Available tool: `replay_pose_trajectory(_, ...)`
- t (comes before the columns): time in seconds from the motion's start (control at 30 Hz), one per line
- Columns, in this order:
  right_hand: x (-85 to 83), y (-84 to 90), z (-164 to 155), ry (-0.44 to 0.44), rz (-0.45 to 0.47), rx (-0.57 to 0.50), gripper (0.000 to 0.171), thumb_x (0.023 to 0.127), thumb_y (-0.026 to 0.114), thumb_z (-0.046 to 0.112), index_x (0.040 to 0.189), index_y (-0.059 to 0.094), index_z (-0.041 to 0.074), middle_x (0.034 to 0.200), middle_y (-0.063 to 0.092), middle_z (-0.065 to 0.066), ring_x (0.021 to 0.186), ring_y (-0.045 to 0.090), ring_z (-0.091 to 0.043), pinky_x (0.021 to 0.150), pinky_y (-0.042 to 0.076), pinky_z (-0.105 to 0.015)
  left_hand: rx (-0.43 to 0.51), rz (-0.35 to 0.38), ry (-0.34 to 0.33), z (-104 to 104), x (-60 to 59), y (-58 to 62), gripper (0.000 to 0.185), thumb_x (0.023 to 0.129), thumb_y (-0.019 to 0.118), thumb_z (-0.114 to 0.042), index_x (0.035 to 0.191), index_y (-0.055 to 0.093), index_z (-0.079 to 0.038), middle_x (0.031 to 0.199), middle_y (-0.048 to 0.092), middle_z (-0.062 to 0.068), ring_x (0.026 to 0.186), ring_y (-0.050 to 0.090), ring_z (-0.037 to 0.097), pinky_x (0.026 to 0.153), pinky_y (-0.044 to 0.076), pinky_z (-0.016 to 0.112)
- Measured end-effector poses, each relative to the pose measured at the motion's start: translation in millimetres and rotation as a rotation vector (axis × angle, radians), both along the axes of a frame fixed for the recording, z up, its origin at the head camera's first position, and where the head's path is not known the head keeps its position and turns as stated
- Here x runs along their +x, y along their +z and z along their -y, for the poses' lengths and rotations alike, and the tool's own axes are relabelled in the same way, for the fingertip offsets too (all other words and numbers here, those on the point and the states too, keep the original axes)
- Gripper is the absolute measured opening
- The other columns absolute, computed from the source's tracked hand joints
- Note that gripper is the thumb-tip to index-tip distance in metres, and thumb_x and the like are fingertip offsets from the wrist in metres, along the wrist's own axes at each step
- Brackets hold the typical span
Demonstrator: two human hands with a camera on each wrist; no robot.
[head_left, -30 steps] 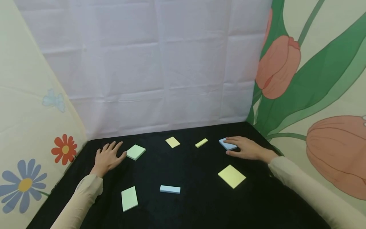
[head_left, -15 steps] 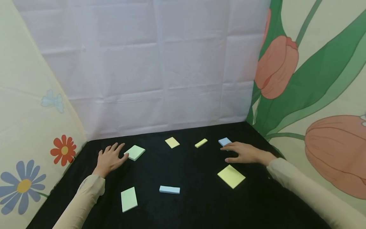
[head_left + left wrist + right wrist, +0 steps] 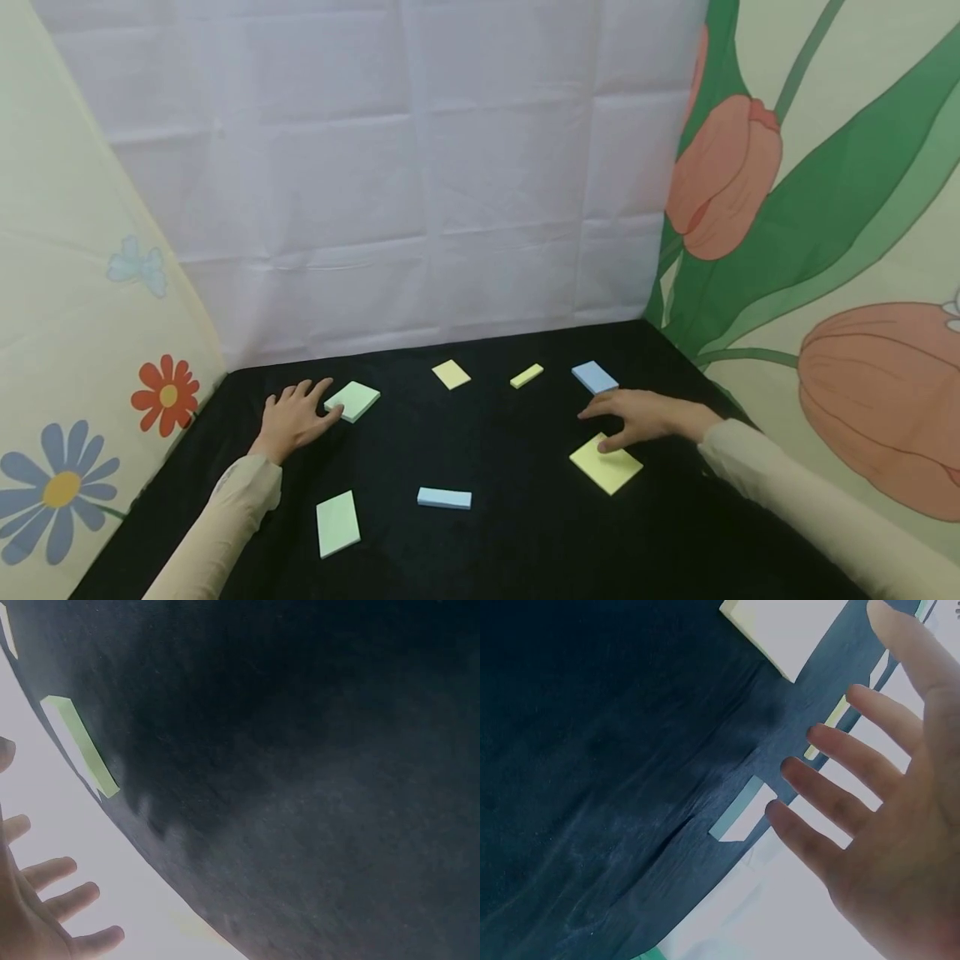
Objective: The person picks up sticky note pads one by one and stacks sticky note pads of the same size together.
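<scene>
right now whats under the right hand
The right hand hovers open over the black cloth, its thumb over the far corner of the large yellow sticky-note pad. The cloth beneath the palm is hidden.

Both arms come in from the bottom corners of the head view, cream sleeves down to the wrists. Left hand (image 3: 294,419) sits flat at centre-left, fingers spread. Right hand (image 3: 637,417) is palm-down at centre-right, fingers straight and fanned out.

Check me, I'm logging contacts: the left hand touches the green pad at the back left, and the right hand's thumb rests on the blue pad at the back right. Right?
Not quite. In the head view the right hand has its thumb on the large yellow pad; the blue pad lies untouched behind it. The left hand does touch the green pad.
</scene>
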State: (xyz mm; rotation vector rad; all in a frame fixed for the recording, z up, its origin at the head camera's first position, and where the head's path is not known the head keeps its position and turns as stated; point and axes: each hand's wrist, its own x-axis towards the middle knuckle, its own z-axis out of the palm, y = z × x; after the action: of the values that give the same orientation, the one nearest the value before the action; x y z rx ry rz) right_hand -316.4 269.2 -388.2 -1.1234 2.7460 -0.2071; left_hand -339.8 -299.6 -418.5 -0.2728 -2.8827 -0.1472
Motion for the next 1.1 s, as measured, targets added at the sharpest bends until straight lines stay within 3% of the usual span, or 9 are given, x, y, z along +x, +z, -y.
replay_pose_trajectory(0.5,2.5,-5.8,5.4,0.076,0.038,0.035,0.062,0.083,0.078,0.046,0.131,0.063,0.009,0.125,0.057,-0.008,0.112,0.058,-0.031,0.089,0.049,-0.047,-0.013,-0.007,-0.007,-10.0,-6.0,-4.1,0.069,0.096,0.052,-0.051,0.145,0.045,-0.004,0.141,0.044,0.031,0.126,0.041,0.052,0.097,0.028,0.072)
replay_pose_trajectory(0.8,10.4,-4.0,10.0,0.046,0.057,0.063,0.062,0.077,0.083,0.042,0.129,0.065,0.013,0.122,0.056,-0.003,0.109,0.058,-0.026,0.088,0.049,-0.043,-0.03,-0.007,-0.007,-14.0,-6.5,-3.7,0.066,0.095,0.055,-0.049,0.143,0.048,-0.003,0.139,0.046,0.031,0.124,0.043,0.052,0.095,0.031,0.071)
replay_pose_trajectory(1.1,14.2,-8.6,8.5,0.035,0.076,0.062,0.06,0.071,0.087,0.038,0.124,0.066,0.017,0.115,0.054,0.005,0.098,0.054,-0.013,0.084,0.048,-0.035,-0.045,0.019,0.005,-15.7,-7.7,-8.5,0.066,0.094,0.057,-0.05,0.14,0.051,-0.003,0.133,0.05,0.031,0.118,0.047,0.051,0.089,0.037,0.068)
